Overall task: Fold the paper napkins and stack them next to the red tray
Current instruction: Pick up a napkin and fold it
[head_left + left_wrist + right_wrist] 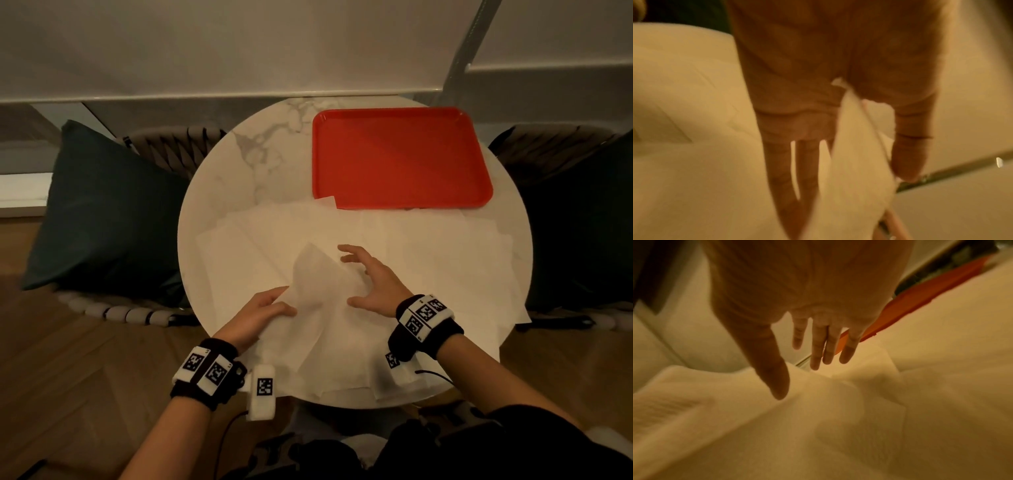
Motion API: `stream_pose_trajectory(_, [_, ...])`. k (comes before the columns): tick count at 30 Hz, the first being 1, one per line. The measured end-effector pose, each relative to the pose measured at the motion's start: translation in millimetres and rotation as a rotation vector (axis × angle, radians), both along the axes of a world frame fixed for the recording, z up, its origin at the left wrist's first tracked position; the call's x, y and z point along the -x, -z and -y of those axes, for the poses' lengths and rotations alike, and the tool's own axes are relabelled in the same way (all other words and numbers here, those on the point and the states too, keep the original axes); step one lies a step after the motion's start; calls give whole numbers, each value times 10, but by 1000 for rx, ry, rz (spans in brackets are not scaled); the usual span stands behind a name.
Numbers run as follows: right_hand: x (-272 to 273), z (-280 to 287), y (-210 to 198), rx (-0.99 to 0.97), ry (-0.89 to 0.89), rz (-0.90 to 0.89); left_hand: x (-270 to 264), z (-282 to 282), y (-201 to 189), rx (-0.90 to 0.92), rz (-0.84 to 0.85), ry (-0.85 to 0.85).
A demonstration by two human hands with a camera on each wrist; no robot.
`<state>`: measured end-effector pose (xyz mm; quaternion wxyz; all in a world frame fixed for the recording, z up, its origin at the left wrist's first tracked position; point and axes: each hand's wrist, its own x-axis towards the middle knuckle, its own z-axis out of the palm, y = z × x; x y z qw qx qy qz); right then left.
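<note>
Head view: left hand point(265, 313) fingers point(908, 146) pinch a lifted napkin point(322, 277), right hand point(371, 281) fingers point(816, 353) spread open beside it, red tray point(400, 154) beyond.

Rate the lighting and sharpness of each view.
Head view: dim, warm light, mostly sharp; red tray clear, lifted napkin slightly smeared. Left wrist view: orange cast, soft blur on left hand pinching the napkin. Right wrist view: same cast, right hand and napkins blurred.
</note>
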<state>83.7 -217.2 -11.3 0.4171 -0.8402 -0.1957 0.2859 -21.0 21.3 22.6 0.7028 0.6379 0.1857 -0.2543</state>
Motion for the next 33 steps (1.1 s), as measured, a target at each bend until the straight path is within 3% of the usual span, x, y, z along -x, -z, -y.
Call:
stream_pose_trajectory(5, [22,-18,-147,-245,6,-240,-11,-62,-131,285,-97,-166])
stream_pose_trajectory(8, [86,4,-276,-412,69,-329,1,-93,-163,357,-132,-300])
stream_pose_trajectory(12, [110,47,-390,-500,174,-253,129,-111,-86,372,-155,-446])
stream_pose_trajectory(16, [72,80,-346,-492,155,-179,351,-72,9,300,-88,-529])
stream_pose_trajectory(20, [31,108,-290,-428,128,-208,449,19,-48,5,87,-436])
stream_pose_trajectory(22, [14,109,-248,-371,133,-196,422,63,-94,-210,157,-471])
stream_pose_trajectory(28, [-57,48,-289,-273,150,-81,305,-20,-95,-630,286,-521])
stream_pose_trajectory(30, [-112,-15,-334,-236,153,-15,243,-97,-116,-830,292,-399])
stream_pose_trajectory(33, [-202,-194,-449,-199,94,92,25,-185,-171,-1187,341,2])
